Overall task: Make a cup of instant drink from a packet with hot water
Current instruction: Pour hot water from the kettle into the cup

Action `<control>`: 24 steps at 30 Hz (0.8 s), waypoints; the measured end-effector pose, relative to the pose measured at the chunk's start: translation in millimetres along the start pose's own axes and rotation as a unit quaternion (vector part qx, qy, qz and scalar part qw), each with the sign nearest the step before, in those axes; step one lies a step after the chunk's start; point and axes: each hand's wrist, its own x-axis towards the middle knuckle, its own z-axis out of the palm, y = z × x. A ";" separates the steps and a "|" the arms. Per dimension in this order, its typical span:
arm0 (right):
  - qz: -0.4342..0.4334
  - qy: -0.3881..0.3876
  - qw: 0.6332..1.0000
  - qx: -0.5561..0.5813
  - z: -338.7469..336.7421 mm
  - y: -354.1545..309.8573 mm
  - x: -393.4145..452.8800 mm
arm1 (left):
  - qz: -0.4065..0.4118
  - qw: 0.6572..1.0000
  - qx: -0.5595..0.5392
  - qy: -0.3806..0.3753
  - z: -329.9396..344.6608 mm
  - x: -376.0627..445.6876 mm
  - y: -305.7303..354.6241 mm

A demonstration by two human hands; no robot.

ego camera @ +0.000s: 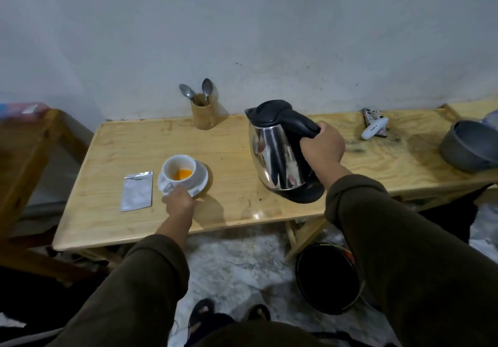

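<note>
A white cup (179, 167) with orange powder in its bottom stands on a white saucer (200, 178) at the left of the wooden table (229, 158). My left hand (177, 201) holds the saucer's near rim by the cup's handle. A silver packet (137, 191) lies flat just left of the saucer. My right hand (322, 146) grips the black handle of a steel kettle (277, 155), which stands to the right of the cup, lid closed, tilted slightly toward the cup.
A wooden holder (202, 115) with two spoons stands at the back by the wall. A white device (374, 128) and a grey pot (470, 146) sit at the right. A black bucket (327, 278) stands on the floor under the table. Another wooden table (24, 142) is at the left.
</note>
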 end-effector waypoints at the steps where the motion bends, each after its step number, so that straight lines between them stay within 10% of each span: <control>1: -0.019 -0.012 1.000 -0.020 1.6 -6.4 -0.1 | -0.017 0.999 -0.025 -0.011 -5.2 2.7 1.1; 24: -0.155 -0.168 0.931 -0.284 62.3 -128.6 -36.8 | -0.124 0.950 -0.053 -0.282 -53.9 49.7 31.0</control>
